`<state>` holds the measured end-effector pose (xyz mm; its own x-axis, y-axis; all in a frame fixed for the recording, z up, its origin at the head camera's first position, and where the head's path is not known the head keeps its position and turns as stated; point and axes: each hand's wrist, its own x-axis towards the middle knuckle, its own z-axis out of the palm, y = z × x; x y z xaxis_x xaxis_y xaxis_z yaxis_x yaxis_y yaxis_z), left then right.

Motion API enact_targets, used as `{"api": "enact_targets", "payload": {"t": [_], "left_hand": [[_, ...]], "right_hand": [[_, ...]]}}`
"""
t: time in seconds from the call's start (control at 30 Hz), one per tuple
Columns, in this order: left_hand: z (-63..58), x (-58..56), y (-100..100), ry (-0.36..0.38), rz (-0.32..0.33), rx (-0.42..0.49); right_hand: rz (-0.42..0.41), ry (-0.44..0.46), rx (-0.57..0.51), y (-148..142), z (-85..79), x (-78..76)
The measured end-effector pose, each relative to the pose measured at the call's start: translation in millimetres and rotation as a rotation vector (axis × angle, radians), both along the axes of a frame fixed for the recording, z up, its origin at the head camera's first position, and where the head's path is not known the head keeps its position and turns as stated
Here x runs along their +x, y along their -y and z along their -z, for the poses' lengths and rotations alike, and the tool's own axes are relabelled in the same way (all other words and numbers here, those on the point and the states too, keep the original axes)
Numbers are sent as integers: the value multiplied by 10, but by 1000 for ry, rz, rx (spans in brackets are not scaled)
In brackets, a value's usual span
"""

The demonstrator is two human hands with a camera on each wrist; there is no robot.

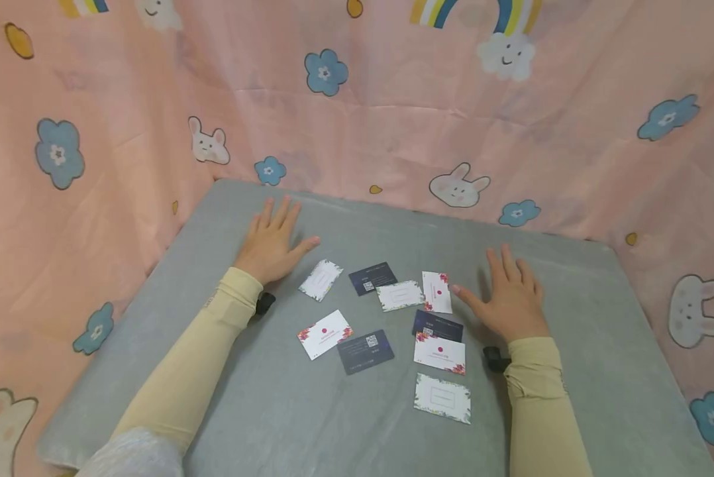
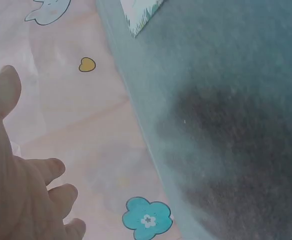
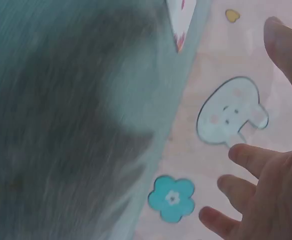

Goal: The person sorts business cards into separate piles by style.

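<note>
My left hand (image 1: 270,245) is spread over the grey table, fingers straight and holding nothing. Close to its thumb lies a white card with a leafy border (image 1: 320,279). On the other side my right hand (image 1: 510,298) is spread too, its thumb by a white card with red flowers (image 1: 437,292). Between the hands lie several more cards: a dark card (image 1: 373,278) partly under a leafy card (image 1: 401,295), a dark card (image 1: 365,352) beside a red-flowered card (image 1: 325,334), another dark card (image 1: 437,324) overlapped by a red-flowered card (image 1: 440,353), and a leafy card (image 1: 443,398) nearest me.
A grey cloth covers the table (image 1: 261,411). Behind it and along both sides hangs a pink curtain (image 1: 369,146) printed with rabbits, flowers and rainbows. Each wrist wears a small black camera, and the hands' shadows fall on the cloth in both wrist views.
</note>
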<state>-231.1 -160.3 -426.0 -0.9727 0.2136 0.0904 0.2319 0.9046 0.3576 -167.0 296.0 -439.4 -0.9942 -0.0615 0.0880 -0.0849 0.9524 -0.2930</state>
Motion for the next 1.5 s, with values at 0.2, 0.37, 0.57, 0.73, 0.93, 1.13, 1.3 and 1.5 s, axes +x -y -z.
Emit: {"api": "enact_targets", "payload": {"t": [0.2,0.37,0.57,0.73,0.93,1.13,1.3,1.5], "left_hand": [[22,132,-83,22,6,-20],[66,233,-332,13,62,-63],[152,299,-680,-2,145,-121],[265,247,-977,117,122,-28],[266,111,-1151,211,40,18],[189,-100,-1128,189,129,-93],[150,-524,-1129,208,230,-49],[219,-823,-1197,285,291,-48]], "right_hand": [[-253,-6,25,553,54,-92],[-542,-15,88,1205,-38,-185],[-672,23,187,1533,-105,-424],[-654,93,229,1552,-65,-616],[-630,150,218,1572,37,-766],[-640,147,193,1561,78,-943],[-590,97,141,1433,65,-1183],[-457,142,93,1332,189,-1335]]}}
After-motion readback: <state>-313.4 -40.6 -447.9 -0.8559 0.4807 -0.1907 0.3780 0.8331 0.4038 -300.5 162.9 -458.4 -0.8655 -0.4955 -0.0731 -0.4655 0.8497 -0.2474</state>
